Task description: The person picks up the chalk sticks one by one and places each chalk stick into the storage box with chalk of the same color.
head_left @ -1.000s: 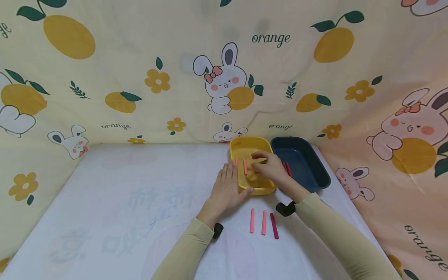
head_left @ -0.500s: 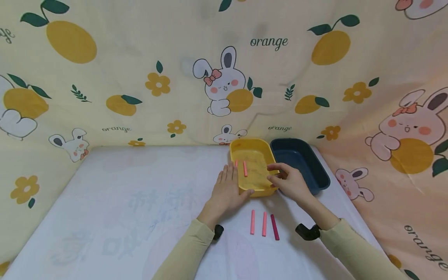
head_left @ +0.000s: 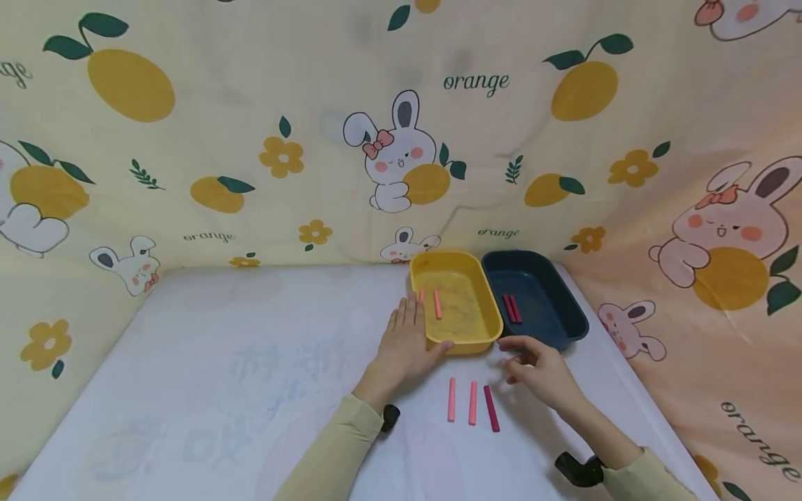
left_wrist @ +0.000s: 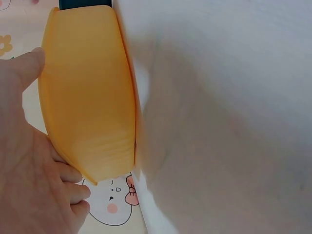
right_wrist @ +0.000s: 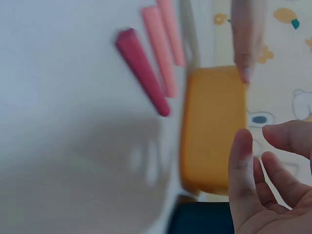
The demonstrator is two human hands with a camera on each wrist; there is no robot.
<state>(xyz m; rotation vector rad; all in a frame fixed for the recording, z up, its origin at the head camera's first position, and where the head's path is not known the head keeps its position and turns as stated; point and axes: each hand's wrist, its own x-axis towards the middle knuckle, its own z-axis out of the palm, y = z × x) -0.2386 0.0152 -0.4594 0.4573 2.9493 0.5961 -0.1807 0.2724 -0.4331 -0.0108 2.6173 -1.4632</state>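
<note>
My left hand (head_left: 404,348) rests on the yellow plastic tray (head_left: 464,343), its straight fingers along the left rim and its thumb at the front rim. In the left wrist view, thumb and fingers touch the edge of that tray (left_wrist: 92,92). My right hand (head_left: 541,369) hovers just in front of the trays, fingers loosely bent with nothing between them. On the table before it lie two pink chalk-like sticks (head_left: 473,403) and one dark red stick (head_left: 491,409). Two pink sticks (head_left: 438,305) lie inside the yellow tray, one partly hidden by my left fingers.
A dark blue tray (head_left: 557,306) stands against the yellow tray's right side, with two dark red sticks (head_left: 512,309) inside. Both trays sit on the white-covered table (head_left: 250,362) near its back edge. A printed cloth (head_left: 250,125) hangs behind and at the sides.
My right hand has drawn back from over the yellow tray toward the right and front, uncovering the dark red sticks in the blue tray. The left hand keeps its place.
</note>
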